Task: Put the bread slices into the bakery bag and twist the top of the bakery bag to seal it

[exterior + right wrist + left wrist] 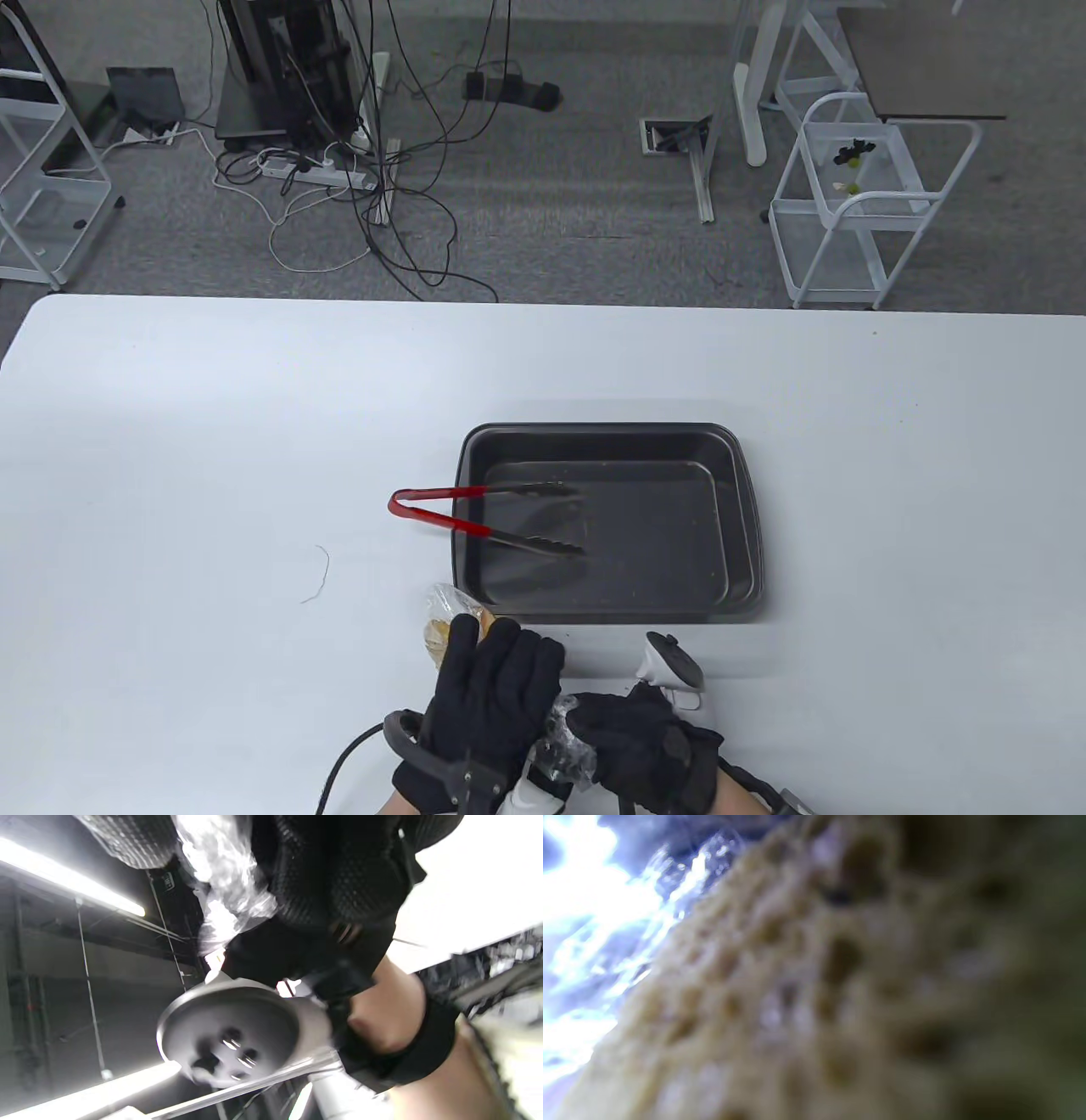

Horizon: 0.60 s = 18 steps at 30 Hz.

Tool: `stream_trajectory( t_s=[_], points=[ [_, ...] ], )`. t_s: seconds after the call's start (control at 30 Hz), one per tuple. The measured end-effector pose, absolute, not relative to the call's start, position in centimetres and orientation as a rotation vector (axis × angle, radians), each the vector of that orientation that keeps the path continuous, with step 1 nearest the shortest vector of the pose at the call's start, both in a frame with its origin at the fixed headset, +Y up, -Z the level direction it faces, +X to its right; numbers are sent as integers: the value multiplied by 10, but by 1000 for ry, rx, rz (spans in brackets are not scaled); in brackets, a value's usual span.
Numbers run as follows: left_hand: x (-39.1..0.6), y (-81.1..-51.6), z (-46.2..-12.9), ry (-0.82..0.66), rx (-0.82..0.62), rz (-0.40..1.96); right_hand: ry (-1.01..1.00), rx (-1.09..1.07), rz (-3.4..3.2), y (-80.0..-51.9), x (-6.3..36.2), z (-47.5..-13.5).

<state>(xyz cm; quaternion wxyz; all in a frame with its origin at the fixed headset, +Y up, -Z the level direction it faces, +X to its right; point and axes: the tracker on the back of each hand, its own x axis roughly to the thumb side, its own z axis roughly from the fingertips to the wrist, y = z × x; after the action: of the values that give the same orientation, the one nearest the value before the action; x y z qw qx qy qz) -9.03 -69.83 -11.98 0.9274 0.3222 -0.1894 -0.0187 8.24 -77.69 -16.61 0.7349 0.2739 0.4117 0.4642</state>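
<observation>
A clear bakery bag (448, 604) with bread slices (439, 630) inside lies on the white table just in front of the baking tray. My left hand (484, 637) lies over the bag's body, fingers draped round it. The left wrist view is filled by blurred bread (818, 984) behind shiny plastic (598, 921). My right hand (594, 730) is closed in a fist on the bag's gathered top (564, 751), close beside the left hand. In the right wrist view the crumpled plastic (220, 878) bunches between black gloved fingers (127, 840).
An empty dark baking tray (747, 509) stands just beyond the hands, with red-handled tongs (475, 509) resting across its left rim. A loose thread (318, 573) lies to the left. Beyond the table's far edge are cables and white carts on the floor.
</observation>
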Motion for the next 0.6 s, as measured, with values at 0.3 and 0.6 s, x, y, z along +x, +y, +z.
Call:
stream_trajectory(
  t_s=[0.3,0.6],
  points=[
    [-140,-711,-155,-243,203,746,421,700,1835,-752,98,-168],
    [-90,-709,-130,-303,421,286,75,318,1796,-748,74,-144]
  ],
)
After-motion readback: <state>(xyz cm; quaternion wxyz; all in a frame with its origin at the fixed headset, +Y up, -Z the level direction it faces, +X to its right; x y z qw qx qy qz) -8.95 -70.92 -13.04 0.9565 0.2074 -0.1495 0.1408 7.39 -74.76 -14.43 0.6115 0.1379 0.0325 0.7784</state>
